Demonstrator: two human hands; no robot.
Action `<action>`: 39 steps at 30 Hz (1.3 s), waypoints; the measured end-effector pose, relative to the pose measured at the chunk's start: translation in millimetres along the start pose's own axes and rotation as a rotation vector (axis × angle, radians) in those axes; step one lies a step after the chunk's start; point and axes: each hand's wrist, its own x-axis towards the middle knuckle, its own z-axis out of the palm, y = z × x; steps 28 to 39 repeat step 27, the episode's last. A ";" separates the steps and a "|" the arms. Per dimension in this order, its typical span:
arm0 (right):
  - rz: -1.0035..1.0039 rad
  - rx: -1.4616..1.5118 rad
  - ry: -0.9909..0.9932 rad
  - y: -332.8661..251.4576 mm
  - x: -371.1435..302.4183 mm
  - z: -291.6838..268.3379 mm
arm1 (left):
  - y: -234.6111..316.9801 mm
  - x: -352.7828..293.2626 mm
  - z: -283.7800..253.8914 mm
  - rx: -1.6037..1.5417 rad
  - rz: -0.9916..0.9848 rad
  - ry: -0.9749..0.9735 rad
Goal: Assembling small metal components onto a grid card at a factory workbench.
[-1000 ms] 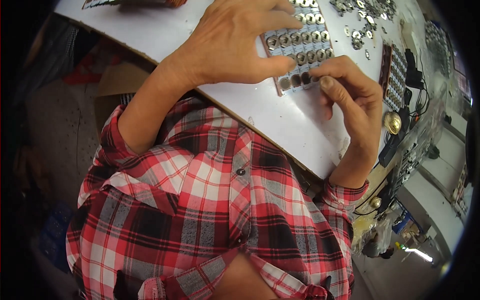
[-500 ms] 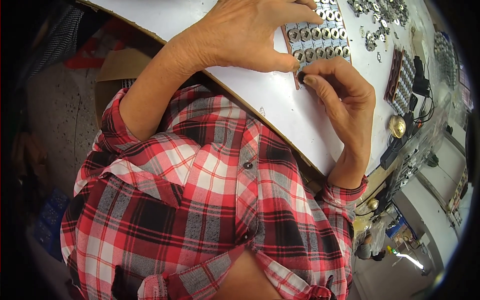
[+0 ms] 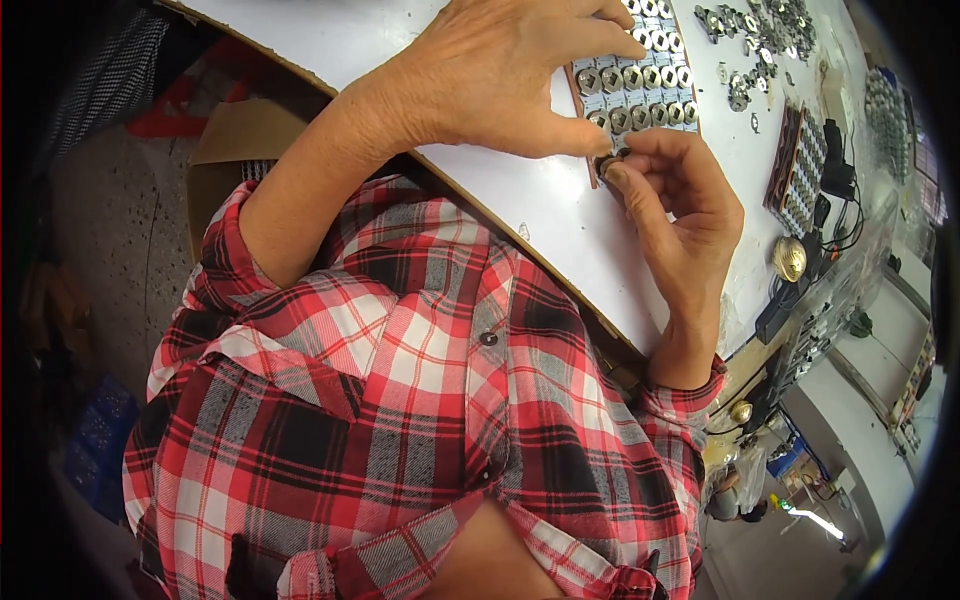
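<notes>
A panel board [image 3: 683,118] carries rows of silver round metal holders, probably coin-cell holders, on the white tabletop. My left hand [image 3: 490,80] lies over its left side, open, with fingers spread and thumb stretched down to the board's near corner. At that corner my right hand [image 3: 690,200] is closed in a pinch between thumb and forefinger. In the pinch is a small dark round part [image 3: 604,163], mostly covered by the fingertips. The left thumb tip is right beside it; whether it touches the part I cannot tell.
Loose metal parts [image 3: 770,30] lie scattered at the far right of the white table [image 3: 560,215]. Stacked boards [image 3: 797,165] stand right of my right hand, near a black adapter with cables [image 3: 840,180] and a gold-coloured round object [image 3: 789,258]. A cardboard box [image 3: 235,145] sits below the table's left edge.
Both hands' fingertips have shifted slightly nearer, and the left thumb has come closer to the right hand's pinch. The dark part stays between the right fingers.
</notes>
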 end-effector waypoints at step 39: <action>-0.208 -0.529 0.445 62.8 47.9 -62.5 | -61.6 18.3 54.8 -0.002 0.717 0.579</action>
